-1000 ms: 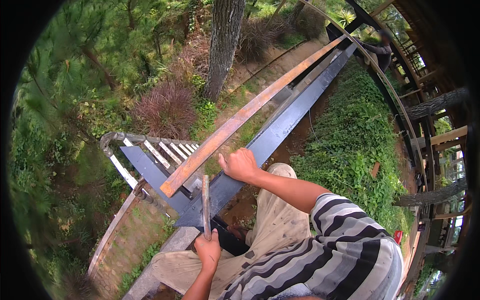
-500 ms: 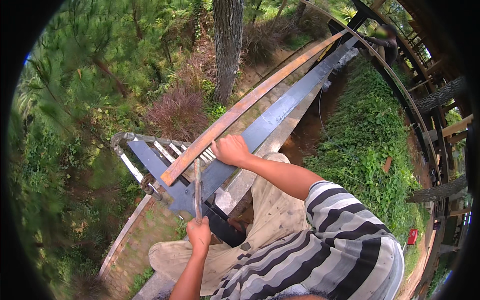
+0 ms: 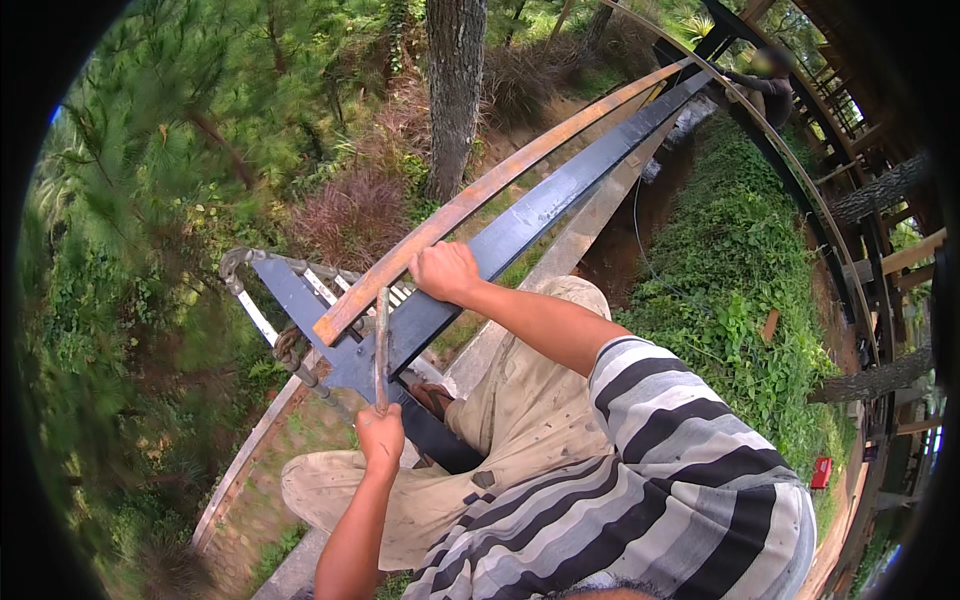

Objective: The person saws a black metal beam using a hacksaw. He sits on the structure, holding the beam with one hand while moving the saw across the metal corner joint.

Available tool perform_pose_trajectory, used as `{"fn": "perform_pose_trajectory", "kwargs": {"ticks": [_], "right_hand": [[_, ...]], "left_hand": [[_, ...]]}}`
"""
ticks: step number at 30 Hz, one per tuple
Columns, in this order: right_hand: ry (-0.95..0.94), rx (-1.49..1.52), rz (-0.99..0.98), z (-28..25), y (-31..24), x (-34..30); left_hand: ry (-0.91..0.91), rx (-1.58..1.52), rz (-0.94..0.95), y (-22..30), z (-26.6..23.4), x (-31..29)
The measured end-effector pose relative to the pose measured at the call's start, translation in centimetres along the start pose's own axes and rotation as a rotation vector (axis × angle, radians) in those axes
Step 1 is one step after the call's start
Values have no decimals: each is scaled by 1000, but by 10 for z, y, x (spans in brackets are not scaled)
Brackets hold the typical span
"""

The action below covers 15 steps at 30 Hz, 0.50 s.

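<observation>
Your left hand [image 3: 380, 436] clasps the lower end of a slim, rusty metal rod [image 3: 382, 350] crossing a long black metal beam [image 3: 525, 216]. Your right hand [image 3: 445, 272] curls over that beam near a rust-brown metal bar [image 3: 490, 186]; I cannot tell its grip.

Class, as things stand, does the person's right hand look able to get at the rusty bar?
Probably yes: the right hand rests on the dark beam, close beside the rusty bar, with nothing visible blocking the way.

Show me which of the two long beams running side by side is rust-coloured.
It is the narrower beam, on the left of the pair: its surface is mottled orange-brown. The wider beam, on its right, is dark blue-grey.
</observation>
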State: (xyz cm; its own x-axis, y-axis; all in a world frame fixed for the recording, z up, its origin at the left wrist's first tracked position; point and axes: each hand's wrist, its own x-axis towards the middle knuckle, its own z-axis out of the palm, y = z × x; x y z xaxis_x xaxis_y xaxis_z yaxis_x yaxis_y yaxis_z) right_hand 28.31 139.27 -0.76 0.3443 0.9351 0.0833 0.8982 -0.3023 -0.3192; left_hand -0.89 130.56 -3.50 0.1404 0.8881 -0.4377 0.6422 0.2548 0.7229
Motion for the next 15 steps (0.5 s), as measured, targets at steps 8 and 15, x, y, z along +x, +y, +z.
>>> {"fn": "perform_pose_trajectory", "kwargs": {"ticks": [8,15], "right_hand": [[-40,-42,-24,0,-9,10],[-39,-158,-47,13,-14,7]], "left_hand": [[-16,108,-61,8,-12,4],[-5,183,-158,26,-28,-8]]}}
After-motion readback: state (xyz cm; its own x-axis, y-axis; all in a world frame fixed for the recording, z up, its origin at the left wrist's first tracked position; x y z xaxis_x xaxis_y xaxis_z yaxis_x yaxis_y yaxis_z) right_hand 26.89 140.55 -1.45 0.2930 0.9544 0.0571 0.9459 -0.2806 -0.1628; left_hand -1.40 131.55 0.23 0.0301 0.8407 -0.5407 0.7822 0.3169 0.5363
